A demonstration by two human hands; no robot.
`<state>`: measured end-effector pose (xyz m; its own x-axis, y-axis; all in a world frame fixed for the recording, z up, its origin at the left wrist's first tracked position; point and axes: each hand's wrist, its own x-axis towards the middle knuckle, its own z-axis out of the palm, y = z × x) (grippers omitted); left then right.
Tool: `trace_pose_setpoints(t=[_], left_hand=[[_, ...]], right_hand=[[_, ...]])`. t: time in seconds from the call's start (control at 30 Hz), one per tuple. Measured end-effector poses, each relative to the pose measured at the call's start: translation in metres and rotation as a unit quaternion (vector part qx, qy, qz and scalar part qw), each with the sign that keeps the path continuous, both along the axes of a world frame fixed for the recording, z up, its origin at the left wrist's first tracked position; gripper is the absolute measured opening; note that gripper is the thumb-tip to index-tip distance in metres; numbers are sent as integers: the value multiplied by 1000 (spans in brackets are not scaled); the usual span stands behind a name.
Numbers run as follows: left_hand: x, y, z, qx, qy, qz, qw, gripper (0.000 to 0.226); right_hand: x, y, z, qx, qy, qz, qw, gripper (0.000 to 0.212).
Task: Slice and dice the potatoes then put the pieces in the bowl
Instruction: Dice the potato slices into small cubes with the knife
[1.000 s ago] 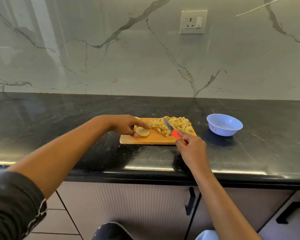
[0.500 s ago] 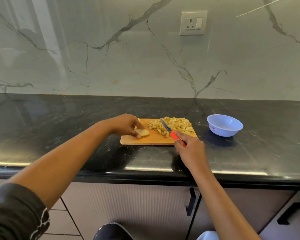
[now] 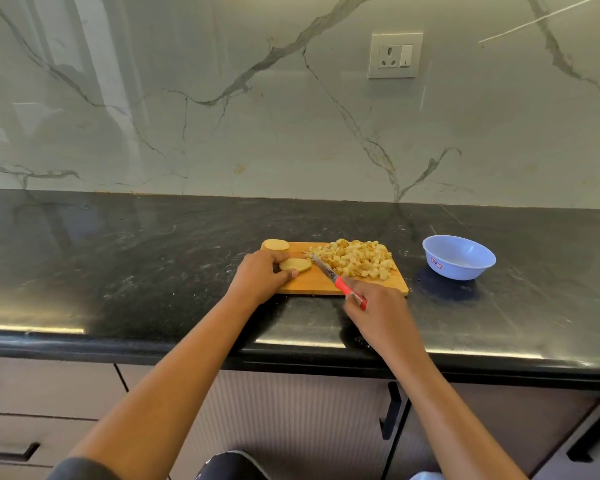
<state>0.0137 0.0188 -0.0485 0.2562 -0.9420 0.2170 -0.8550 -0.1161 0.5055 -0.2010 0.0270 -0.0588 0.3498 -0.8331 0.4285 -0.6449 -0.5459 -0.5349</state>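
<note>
A wooden cutting board (image 3: 312,287) lies on the black counter. My left hand (image 3: 260,277) pinches a round potato slice (image 3: 296,264) flat on the board's left part. A second slice (image 3: 275,244) lies at the board's far left corner. Diced potato pieces (image 3: 357,258) are heaped on the board's right half. My right hand (image 3: 378,308) grips the red handle of a knife (image 3: 329,273), whose blade points toward the gap between the held slice and the heap. An empty blue bowl (image 3: 459,257) stands right of the board.
The black counter (image 3: 118,265) stretches left and right of the board, backed by a marble wall with a socket (image 3: 395,55). Cabinet doors with dark handles (image 3: 390,410) are below the counter's front edge.
My left hand has slid one slice toward me, uncovering a second slice at the far left corner. The knife has shifted slightly left, closer to the held slice.
</note>
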Motion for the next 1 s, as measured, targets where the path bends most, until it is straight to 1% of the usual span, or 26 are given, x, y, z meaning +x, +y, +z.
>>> trace_pose_setpoints(t=[0.23,0.4,0.57,0.73,0.87,1.0], left_hand=[[-2,-4,-1,9,-36,-40,999,43],[0,-5,-2,-4,-39,-41,998,42],[1,-8,-3,-19,-37,-40,998,40],[3,-11,-4,-22,-30,-34,999,40],[5,-13,-4,-28,-18,-32,999,39],[6,-15,-4,-33,-6,-30,999,38]], right_hand=[[1,1,2,-11,25,-1,1000,41],[-2,-4,5,43,-4,18,999,37],[4,-7,20,22,36,32,999,34],[13,-11,34,10,115,33,993,39],[25,-18,43,-4,145,33,989,38],[34,-20,43,-11,154,24,988,38]])
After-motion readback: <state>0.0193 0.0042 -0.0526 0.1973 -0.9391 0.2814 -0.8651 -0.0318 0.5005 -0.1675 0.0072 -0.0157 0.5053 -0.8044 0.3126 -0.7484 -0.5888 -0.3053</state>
